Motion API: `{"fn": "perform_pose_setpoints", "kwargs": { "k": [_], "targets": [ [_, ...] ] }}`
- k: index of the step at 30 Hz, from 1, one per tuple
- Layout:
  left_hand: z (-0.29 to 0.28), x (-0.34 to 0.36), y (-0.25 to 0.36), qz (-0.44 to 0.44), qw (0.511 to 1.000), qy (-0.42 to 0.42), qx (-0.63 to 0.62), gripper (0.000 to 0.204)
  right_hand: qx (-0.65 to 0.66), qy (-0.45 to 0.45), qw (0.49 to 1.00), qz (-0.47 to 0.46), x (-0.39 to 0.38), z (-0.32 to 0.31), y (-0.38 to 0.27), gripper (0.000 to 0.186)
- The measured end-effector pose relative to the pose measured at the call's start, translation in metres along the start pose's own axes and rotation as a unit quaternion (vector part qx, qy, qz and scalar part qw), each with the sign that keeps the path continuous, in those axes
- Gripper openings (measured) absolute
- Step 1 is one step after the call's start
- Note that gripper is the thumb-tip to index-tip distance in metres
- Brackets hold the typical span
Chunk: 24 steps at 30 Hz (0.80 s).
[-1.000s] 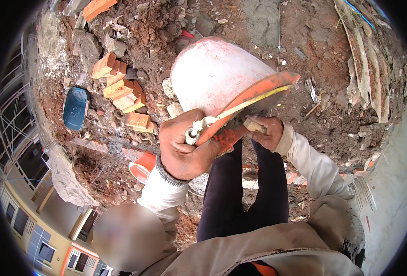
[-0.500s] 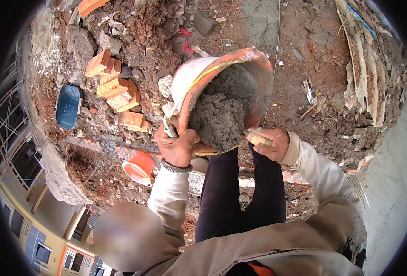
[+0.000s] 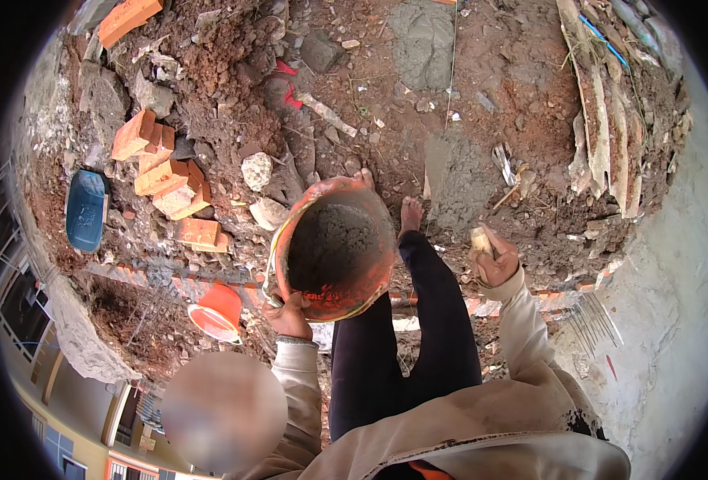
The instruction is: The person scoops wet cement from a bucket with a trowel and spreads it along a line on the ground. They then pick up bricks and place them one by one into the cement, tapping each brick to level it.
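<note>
My left hand (image 3: 288,316) grips the lower-left rim of an orange bucket (image 3: 374,272), which has a yellowish cord round it and wet grey mortar (image 3: 338,240) inside. My right hand (image 3: 498,260) is closed on a short pale wooden handle (image 3: 479,238) to the right of the bucket, apart from it; whatever the handle belongs to is hard to make out. My bare feet (image 3: 411,213) are on the dirt just beyond the bucket, near a patch of wet grey mortar (image 3: 458,184).
Loose orange bricks (image 3: 170,176) and a blue tub (image 3: 87,212) are at the left, with another orange bucket (image 3: 214,312) below them. A thin string (image 3: 452,72) crosses the dirt. Weathered boards (image 3: 594,120) and a concrete surface (image 3: 666,304) lie right, building fronts lower left.
The bucket has gone from tipped on its side, mouth toward me, to upright, lower and further left in view. My right hand has left its rim and moved rightward with the handle.
</note>
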<state>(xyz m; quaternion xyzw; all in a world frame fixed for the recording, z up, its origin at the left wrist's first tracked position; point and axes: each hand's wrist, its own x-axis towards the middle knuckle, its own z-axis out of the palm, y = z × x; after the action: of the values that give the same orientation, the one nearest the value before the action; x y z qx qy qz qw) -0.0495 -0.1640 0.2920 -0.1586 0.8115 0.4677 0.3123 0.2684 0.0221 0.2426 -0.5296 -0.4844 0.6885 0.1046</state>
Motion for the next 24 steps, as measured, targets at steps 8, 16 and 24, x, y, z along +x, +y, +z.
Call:
{"fn": "perform_pose_setpoints", "kwargs": {
  "k": [8, 16, 24],
  "targets": [
    [-0.021, 0.008, -0.009, 0.013, 1.000, -0.003, 0.024, 0.022, 0.053, 0.148, 0.988, -0.008, 0.032, -0.009, -0.005, 0.048],
    [-0.001, 0.013, 0.003, 0.015, 1.000, 0.004, 0.025, 0.019, 0.115, 0.162, 0.980, -0.004, 0.038, 0.006, -0.019, 0.049],
    [0.028, 0.007, 0.015, 0.027, 0.999, -0.043, 0.009, 0.015, 0.122, 0.147, 0.982, -0.009, 0.034, 0.020, -0.009, 0.050]
  ]
}}
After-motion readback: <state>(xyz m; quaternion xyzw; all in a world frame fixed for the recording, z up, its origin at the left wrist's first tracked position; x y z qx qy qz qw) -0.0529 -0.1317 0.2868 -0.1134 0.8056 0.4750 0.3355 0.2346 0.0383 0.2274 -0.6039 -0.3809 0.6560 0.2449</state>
